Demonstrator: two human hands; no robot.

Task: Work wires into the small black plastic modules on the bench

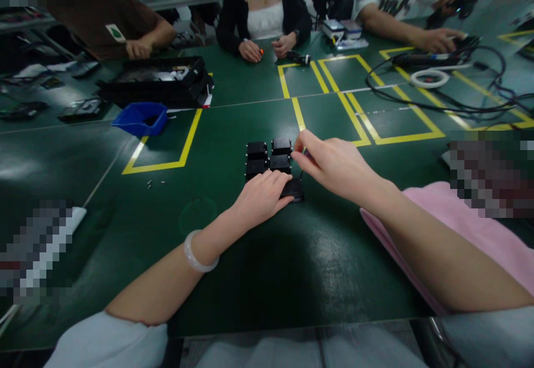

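Several small black blocks [256, 150] with shiny metal points along their sides stand grouped in rows on the green table. My left hand [261, 195] is closed over the near end of this group, its thumb and fingers gripping a flat black block [293, 189]. Just to the right of the group, my right hand [329, 159] is held in a pinch. A thin dark piece shows below its fingertips, near the block's right edge. What the pinch holds is mostly hidden by the fingers.
A blue bin [142, 119] sits left, before a black tray [158, 79]. Tiny metal bits [150, 183] lie nearby. Pink cloth [442, 218] is under my right forearm. Black cables [496, 98] and a white coil [429, 79] lie far right. Co-workers sit opposite.
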